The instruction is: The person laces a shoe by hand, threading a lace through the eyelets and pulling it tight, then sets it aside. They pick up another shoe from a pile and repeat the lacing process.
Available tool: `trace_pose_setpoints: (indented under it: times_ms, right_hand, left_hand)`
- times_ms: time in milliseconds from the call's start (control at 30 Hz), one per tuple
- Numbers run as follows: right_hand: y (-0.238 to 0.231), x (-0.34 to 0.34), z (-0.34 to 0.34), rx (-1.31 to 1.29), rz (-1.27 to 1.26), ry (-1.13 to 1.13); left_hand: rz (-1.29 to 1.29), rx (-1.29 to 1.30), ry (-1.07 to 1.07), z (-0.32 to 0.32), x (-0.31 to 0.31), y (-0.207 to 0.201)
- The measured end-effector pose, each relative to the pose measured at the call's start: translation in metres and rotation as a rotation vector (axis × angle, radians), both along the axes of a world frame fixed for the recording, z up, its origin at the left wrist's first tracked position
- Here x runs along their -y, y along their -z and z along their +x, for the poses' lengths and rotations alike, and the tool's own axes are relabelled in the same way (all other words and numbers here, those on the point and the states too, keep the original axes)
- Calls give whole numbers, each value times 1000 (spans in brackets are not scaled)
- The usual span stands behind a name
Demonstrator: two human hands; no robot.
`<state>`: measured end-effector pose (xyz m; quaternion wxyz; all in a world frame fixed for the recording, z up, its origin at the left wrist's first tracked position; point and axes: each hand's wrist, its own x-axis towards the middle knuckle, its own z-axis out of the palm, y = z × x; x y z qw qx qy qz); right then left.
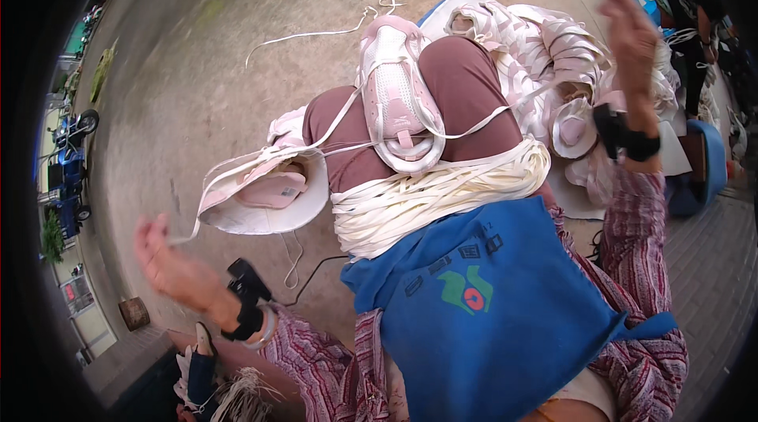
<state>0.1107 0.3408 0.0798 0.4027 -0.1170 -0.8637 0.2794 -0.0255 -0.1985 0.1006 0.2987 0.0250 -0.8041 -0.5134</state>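
A pink and white sneaker upper [392, 106] rests between my knees, toe pointing away from me. White shoelace [345, 110] is threaded through it, with lengths running out to both sides. My left hand [178, 268], low at the left, has its fingers closed on one lace end. Raised at the far right, my right hand [632, 47] is smeared by motion; the other length runs straight toward it, but the grip is unclear. A second upper [272, 189] lies on its side by my left knee, the left lace passing over it.
A bundle of cream laces [442, 193] lies across my lap above a blue apron [505, 288]. Many nested uppers [564, 47] are heaped on a sheet to the right, near a blue chair-like thing [705, 169]. Another lace [316, 33] trails on the concrete floor.
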Motion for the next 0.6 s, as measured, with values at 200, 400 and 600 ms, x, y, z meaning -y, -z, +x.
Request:
trace_pose_setpoints:
  times_ms: [200,400,600]
  right_hand:
    - [44,125,-74,609,-99,-336]
    - [74,169,-86,548,14,-228]
    - [78,157,-96,653,2,-253]
  left_hand:
    - [116,441,681,-6,-144,42]
    - [-381,485,862,-34,-196,100]
    - [-476,525,910,-51,-215,99]
